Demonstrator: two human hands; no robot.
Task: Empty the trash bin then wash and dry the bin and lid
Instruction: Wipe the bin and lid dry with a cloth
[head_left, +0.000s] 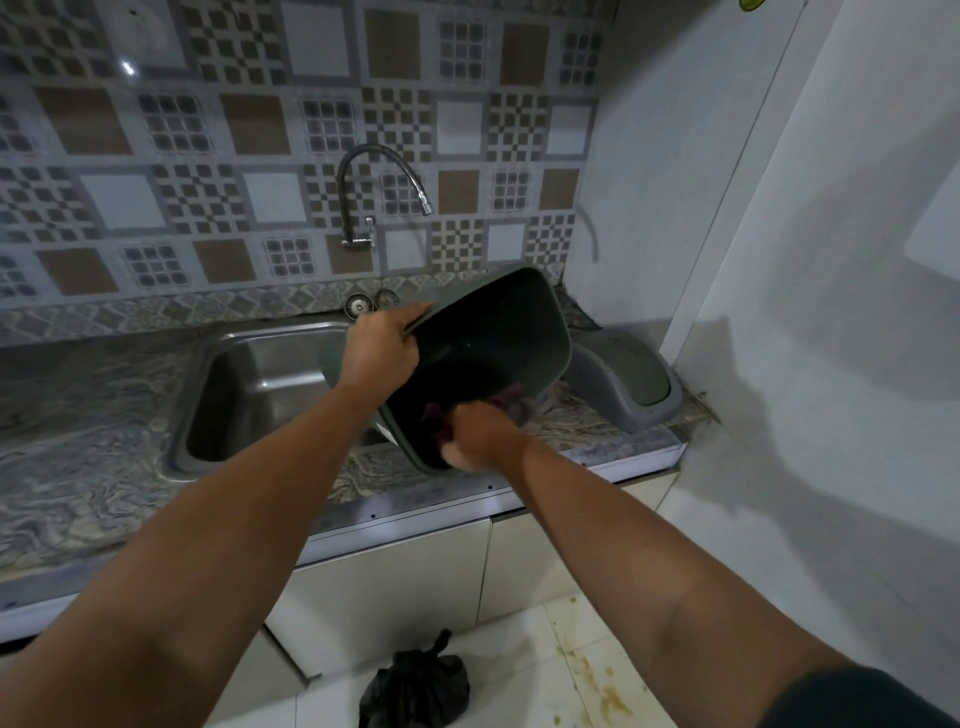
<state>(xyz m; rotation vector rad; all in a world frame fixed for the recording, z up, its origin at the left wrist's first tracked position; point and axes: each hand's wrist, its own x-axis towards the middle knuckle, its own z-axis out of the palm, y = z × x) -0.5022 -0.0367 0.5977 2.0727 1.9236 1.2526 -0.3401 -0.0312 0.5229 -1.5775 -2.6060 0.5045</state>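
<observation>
The dark green bin (498, 338) is tilted on its side above the counter, just right of the sink, with its open mouth facing me. My left hand (382, 351) grips its upper left rim. My right hand (480, 436) is at the lower rim, closed on a purplish cloth (506, 400) pressed inside the bin. The grey-green lid (631, 382) lies on the counter to the right, against the white wall.
A steel sink (260, 389) is set in the marbled counter (78, 467), with a curved tap (363, 197) on the tiled wall above. Two metal strainers (371, 301) lean at the back. A tied black trash bag (415, 686) sits on the stained floor below.
</observation>
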